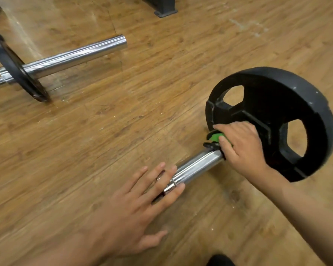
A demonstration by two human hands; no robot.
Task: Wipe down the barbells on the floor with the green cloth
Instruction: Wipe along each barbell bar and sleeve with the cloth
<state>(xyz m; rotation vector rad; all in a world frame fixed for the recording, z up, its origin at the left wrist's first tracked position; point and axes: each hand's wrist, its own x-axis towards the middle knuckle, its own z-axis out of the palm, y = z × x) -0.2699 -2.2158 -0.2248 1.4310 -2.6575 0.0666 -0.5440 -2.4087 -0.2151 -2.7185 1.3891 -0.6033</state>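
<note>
Rightward, at about four o'clock from the frame centre, the right hand [240,148] curls its fingers round the green cloth [215,136] and holds it against the near barbell [198,166], just where the chrome sleeve meets the black weight plate [273,104]. Only a small fold of the cloth shows between forefinger and thumb; the rest is hidden under the hand. A small black clip [210,145] sits on the sleeve just beside the cloth, at its seven-o'clock side.

At six o'clock the left hand [135,204] lies flat, fingers straight and spread, grasping nothing. Its outer fingers cross the free end of the same sleeve, and chrome shows between them. A thin ring [158,178] is worn on one finger. Whether the hand bears down on the bar cannot be told.

The near barbell runs from the left hand toward two o'clock, and its plate stands upright on the wooden floor [142,112], with two cut-out grip holes showing.

At ten o'clock, well apart from both hands, the far barbell [75,56] lies on the floor, its chrome sleeve pointing toward one o'clock. A second black plate [17,70] is threaded on it near the left edge.

At twelve o'clock the grey metal foot [164,8] of some equipment rests on the floor. At the bottom edge, near five o'clock, a dark rounded object [219,261] is partly cut off and cannot be identified.
</note>
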